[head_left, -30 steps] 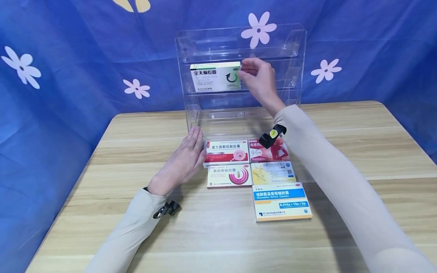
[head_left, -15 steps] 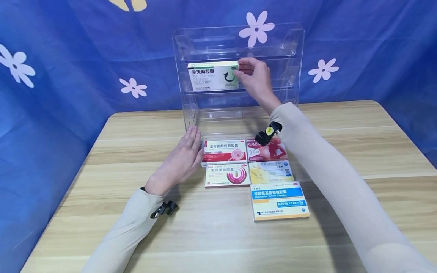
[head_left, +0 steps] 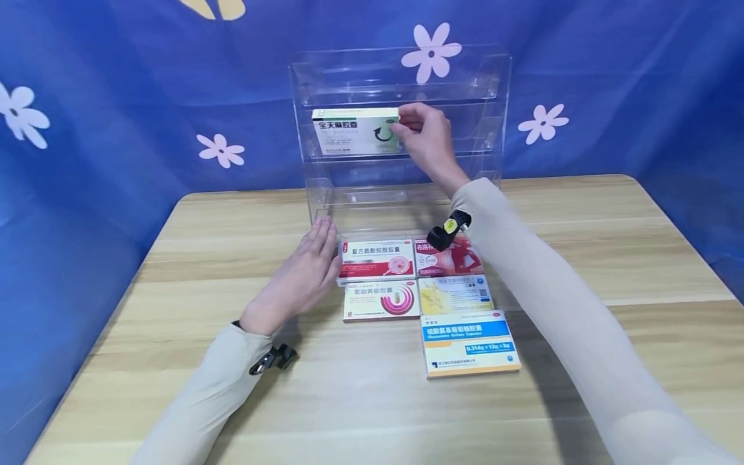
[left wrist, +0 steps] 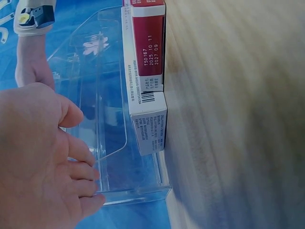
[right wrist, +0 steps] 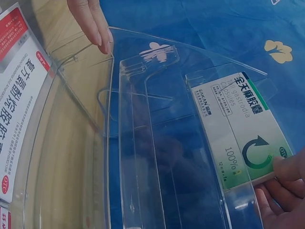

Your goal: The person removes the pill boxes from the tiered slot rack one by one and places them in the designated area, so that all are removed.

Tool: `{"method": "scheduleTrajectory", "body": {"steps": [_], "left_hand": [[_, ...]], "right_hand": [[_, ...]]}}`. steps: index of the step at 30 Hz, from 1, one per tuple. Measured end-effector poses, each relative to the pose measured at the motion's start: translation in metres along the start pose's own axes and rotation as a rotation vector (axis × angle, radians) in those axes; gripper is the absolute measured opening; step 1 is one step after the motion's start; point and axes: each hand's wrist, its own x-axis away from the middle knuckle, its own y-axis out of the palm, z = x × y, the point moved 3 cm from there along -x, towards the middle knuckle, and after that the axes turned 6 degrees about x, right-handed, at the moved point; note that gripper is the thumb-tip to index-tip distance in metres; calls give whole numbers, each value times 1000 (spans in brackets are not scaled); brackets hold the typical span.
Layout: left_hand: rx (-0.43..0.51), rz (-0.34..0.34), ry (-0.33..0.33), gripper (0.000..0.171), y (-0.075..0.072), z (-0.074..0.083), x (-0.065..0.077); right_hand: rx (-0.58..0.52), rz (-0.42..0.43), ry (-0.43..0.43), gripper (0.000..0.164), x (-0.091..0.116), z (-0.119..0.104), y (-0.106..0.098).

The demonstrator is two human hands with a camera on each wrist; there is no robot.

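A white-and-green medicine box [head_left: 356, 132] stands in a middle tier of the clear acrylic rack [head_left: 401, 194], towards its left side. My right hand [head_left: 429, 139] pinches the right end of this box, thumb on the front and fingers behind, as the right wrist view shows too. Down at the rack's lower left corner is my left hand [head_left: 299, 278], its fingers straight and close together. In the right wrist view, the left fingertips [right wrist: 105, 43] lie at the rack's side edge. A red-and-white medicine box [head_left: 376, 261] lies just right of the left hand.
Before the rack, several more boxes lie flat in rows: a pink one [head_left: 447, 258], a white one with a magenta ring [head_left: 382, 300], a yellow-white one [head_left: 455, 294] and a blue-white one [head_left: 469, 344]. A blue flowered curtain [head_left: 232, 97] hangs behind the wooden table [head_left: 349, 413].
The head view has shifted slightly, so everything appears a little further left. My right thumb sits a bit further over the box's front. The left hand stays at the rack's corner.
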Motion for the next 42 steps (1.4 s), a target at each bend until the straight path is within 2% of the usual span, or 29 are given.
{"method": "scheduleTrajectory", "body": {"steps": [7,13,20,31,42], "left_hand": [[-18,-4,-8,61,4,-3,-2],[-29,-3,12,61,2,-3,0],[-29,-4,0,61,3,-3,-1],[-16,-2,-5,61,2,-4,-2],[-6,-7,-6,61,2,-3,0]], "right_hand": [[-13,-6,1,25,-1,3,-2],[-13,15,8,24,-1,3,-4],[-22,29,23,25,-1,4,-9],[-4,80,-37,23,-1,2,-14],[-65,120,-54,22,2,1,-19]]}}
